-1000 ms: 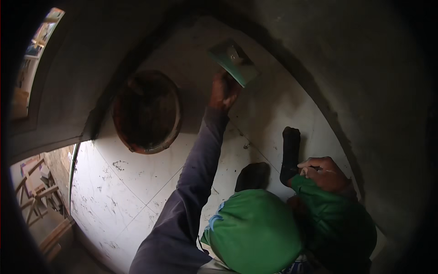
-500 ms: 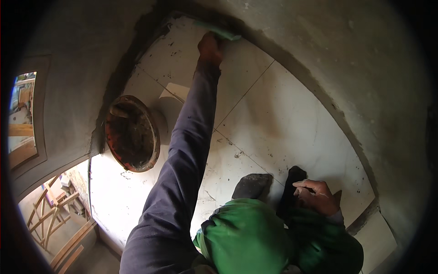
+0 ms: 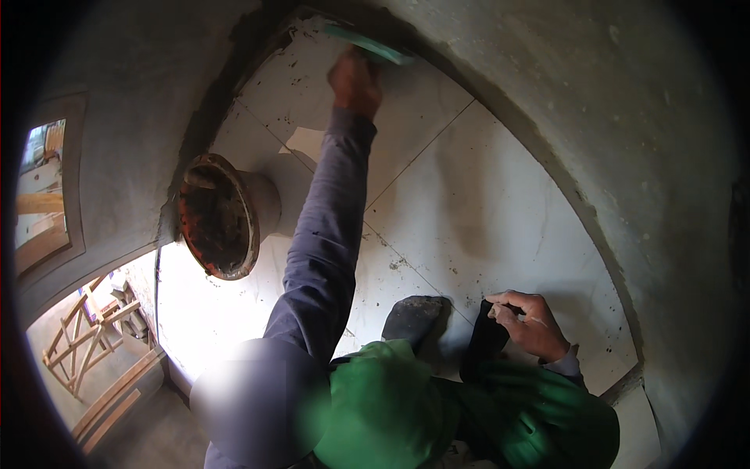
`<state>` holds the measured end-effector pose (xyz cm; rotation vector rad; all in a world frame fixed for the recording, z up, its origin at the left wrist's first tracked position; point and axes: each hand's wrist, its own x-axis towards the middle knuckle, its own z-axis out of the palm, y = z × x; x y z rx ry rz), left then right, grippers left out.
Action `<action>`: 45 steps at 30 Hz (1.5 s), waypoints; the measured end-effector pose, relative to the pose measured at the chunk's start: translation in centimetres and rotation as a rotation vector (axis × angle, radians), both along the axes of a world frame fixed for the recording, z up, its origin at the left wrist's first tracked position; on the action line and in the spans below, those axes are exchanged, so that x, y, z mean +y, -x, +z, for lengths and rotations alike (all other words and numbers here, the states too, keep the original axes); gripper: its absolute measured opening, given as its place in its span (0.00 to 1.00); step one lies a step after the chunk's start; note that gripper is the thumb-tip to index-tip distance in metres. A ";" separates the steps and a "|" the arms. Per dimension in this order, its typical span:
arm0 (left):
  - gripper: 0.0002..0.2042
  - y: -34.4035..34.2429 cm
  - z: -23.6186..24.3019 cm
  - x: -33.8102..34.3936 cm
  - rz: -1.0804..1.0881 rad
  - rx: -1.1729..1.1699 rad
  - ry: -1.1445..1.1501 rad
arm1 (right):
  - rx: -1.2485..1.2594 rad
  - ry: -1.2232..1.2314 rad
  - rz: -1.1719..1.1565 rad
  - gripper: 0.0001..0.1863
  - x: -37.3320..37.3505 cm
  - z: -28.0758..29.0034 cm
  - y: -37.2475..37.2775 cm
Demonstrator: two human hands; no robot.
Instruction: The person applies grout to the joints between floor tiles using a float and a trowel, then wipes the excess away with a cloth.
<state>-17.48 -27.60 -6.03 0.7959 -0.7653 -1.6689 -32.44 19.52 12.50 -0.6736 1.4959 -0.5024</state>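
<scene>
My left arm reaches far across the white tiled floor (image 3: 422,195) toward the top corner. Its hand (image 3: 355,84) grips a long, flat green tool (image 3: 367,43), like a float or trowel, close to the foot of the wall. The tool's handle is hidden in the fist. My right hand (image 3: 533,324) hovers over or rests near my knee, its fingers loosely curled with thumb and forefinger close together. Nothing shows between them. Left of the outstretched arm stands a dirty bucket (image 3: 254,205), its inside coated with dark residue.
Rough grey walls (image 3: 625,117) enclose the floor, with a dark strip along their base. A pale flat piece (image 3: 303,142) lies by the bucket. Dark crumbs dot the tiles. My dark shoe (image 3: 414,316) is below. Wooden framing (image 3: 94,344) stands beyond the bright edge at left.
The green tool has shifted slightly toward the wall corner and more of its length shows. My right hand stays low with fingers curled. The whole view has moved a little.
</scene>
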 end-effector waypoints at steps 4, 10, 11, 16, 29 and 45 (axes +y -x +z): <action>0.12 -2.1 -6.3 -2.1 -0.007 -0.780 0.367 | -0.063 0.058 0.058 0.19 -0.5 -0.4 -1.2; 0.08 4.9 2.6 2.8 0.052 -0.618 0.480 | 0.017 -0.047 -0.039 0.19 2.0 -0.5 1.6; 0.09 3.9 4.0 3.1 0.036 -0.012 -0.062 | -0.007 -0.056 -0.043 0.19 2.1 -0.6 1.2; 0.13 -1.8 3.5 -1.2 0.070 -0.267 0.137 | -0.019 0.048 0.013 0.18 0.5 -1.0 1.5; 0.19 -0.6 5.2 -2.1 0.086 -1.330 1.235 | 0.067 -0.013 -0.062 0.19 1.2 -2.4 2.2; 0.21 -7.9 -0.2 -14.4 -0.169 -1.425 1.548 | 0.101 0.168 -0.077 0.13 1.4 -3.4 2.5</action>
